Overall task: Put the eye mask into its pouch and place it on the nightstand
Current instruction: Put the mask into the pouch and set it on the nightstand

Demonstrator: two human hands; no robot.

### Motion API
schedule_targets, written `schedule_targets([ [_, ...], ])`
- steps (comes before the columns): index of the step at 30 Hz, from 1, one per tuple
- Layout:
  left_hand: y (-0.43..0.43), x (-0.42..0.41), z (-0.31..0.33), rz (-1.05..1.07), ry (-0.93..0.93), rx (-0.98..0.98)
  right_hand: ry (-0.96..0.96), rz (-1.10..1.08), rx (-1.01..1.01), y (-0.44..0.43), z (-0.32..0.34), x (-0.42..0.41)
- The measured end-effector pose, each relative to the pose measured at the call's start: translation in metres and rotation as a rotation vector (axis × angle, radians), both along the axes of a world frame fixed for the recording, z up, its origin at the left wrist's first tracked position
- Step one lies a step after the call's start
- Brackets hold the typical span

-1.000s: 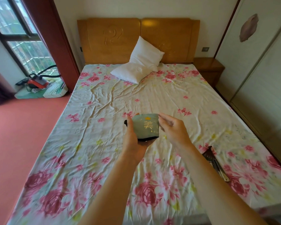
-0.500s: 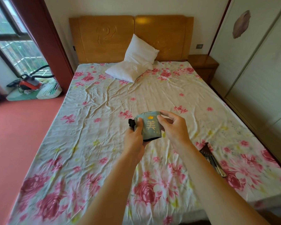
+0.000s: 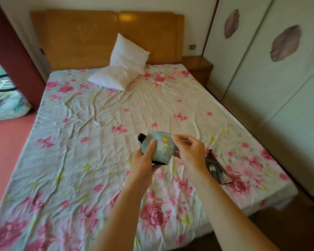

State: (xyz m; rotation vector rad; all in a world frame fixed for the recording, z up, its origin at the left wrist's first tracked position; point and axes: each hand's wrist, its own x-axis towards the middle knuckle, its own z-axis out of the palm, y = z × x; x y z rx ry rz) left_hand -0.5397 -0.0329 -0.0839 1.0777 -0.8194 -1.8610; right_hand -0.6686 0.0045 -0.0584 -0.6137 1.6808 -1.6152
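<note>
I hold a folded grey-green eye mask [image 3: 161, 147] with a pale character, a small yellow crown and black edging above the bed. My left hand [image 3: 143, 163] grips it from below and the left, thumb on its face. My right hand [image 3: 190, 153] pinches its upper right edge. A dark flat pouch [image 3: 216, 169] with white lettering lies on the sheet just right of my right hand. The wooden nightstand [image 3: 198, 67] stands at the far right of the headboard.
The bed [image 3: 80, 142] with a floral sheet fills the view, with two white pillows [image 3: 123, 69] at the headboard. White wardrobe doors [image 3: 270, 78] line the right side past a narrow floor gap. Red floor and a bag [image 3: 11, 107] lie at the left.
The view has swung to the right, so the wardrobe shows more and the window less. Both hands still hold the mask, now tilted and slightly further right over the bed.
</note>
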Motion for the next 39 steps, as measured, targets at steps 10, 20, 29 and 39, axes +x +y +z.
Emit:
schedule_targets([
  [10, 0.016, -0.048, 0.023, -0.037, -0.025, -0.060, 0.006, -0.017, -0.111, 0.042, 0.009, -0.056],
  [20, 0.091, -0.182, 0.032, -0.120, -0.115, -0.091, 0.109, -0.021, -0.181, 0.130, 0.000, -0.182],
  [29, 0.192, -0.373, 0.030, -0.266, -0.155, -0.125, 0.314, -0.139, -0.143, 0.249, -0.012, -0.359],
  [39, 0.212, -0.495, 0.026, -0.340, -0.266, -0.224, 0.341, -0.260, -0.074, 0.282, -0.024, -0.459],
])
